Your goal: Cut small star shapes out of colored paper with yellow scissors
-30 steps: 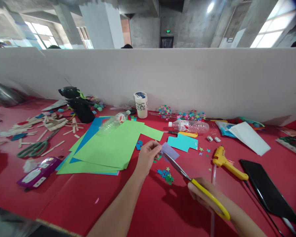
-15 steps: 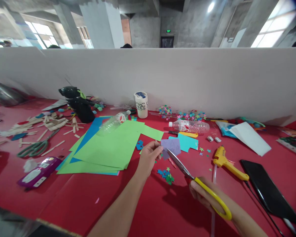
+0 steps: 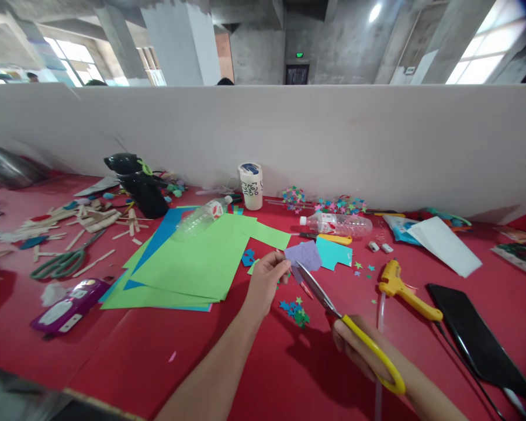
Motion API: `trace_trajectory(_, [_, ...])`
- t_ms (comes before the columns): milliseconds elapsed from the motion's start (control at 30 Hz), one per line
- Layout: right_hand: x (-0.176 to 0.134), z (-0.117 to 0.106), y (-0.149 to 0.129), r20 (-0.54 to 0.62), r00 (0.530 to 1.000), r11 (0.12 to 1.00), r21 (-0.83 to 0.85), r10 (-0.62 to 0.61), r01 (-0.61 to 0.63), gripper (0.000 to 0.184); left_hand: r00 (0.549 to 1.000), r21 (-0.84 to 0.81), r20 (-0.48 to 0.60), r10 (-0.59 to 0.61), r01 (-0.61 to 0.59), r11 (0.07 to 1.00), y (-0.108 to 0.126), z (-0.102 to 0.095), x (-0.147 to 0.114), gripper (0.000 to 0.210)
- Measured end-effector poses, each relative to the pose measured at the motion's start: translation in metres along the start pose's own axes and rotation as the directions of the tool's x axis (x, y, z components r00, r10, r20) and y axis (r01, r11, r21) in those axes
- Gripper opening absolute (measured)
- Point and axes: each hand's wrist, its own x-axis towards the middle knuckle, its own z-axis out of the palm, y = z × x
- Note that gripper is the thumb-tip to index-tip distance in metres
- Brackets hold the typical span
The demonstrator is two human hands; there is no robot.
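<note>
My left hand (image 3: 267, 279) pinches the left edge of a small purple piece of paper (image 3: 305, 253) above the red table. Yellow-handled scissors (image 3: 319, 287) are gripped in my right hand (image 3: 355, 342), their blades pointing up and left at the paper's lower edge. A narrow purple strip hangs beside the blade tips. Below the paper lie small blue and green paper stars (image 3: 296, 310). A cyan piece of paper (image 3: 334, 252) with cut-out notches rests just behind and to the right.
Green sheets (image 3: 188, 263) lie left of my hands, with a plastic bottle (image 3: 206, 216) on them. A second bottle (image 3: 346, 224), a white cup (image 3: 251, 186) and a yellow utility knife (image 3: 335, 239) sit behind. At right are a yellow glue gun (image 3: 403, 290) and a black phone-like slab (image 3: 473, 336).
The purple paper has tilted, and a strip along its lower left now hangs apart. My right hand and the scissors have shifted slightly left.
</note>
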Motion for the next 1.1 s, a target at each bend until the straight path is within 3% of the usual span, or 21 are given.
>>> trace_trajectory(567, [0.0047, 0.0026, 0.0026, -0.078, 0.996, 0.997, -0.053, 0.054, -0.058, 0.053, 1.000, -0.011, 0.004, -0.007, 0.007, 1.000, -0.0031, -0.0011, 0.0021, 0.017])
trace_trajectory(867, [0.0058, -0.0007, 0.0024, -0.061, 0.998, 0.999, -0.047, 0.006, -0.009, 0.053, 1.000, 0.004, -0.013, 0.006, -0.006, 1.000, -0.0030, -0.0017, 0.0018, 0.017])
trace_trajectory(1100, [0.0037, -0.0013, 0.0019, -0.054, 0.996, 0.997, -0.028, 0.073, -0.075, 0.056, 1.000, 0.041, -0.022, 0.007, -0.006, 0.999, -0.0043, -0.0021, 0.0018, 0.014])
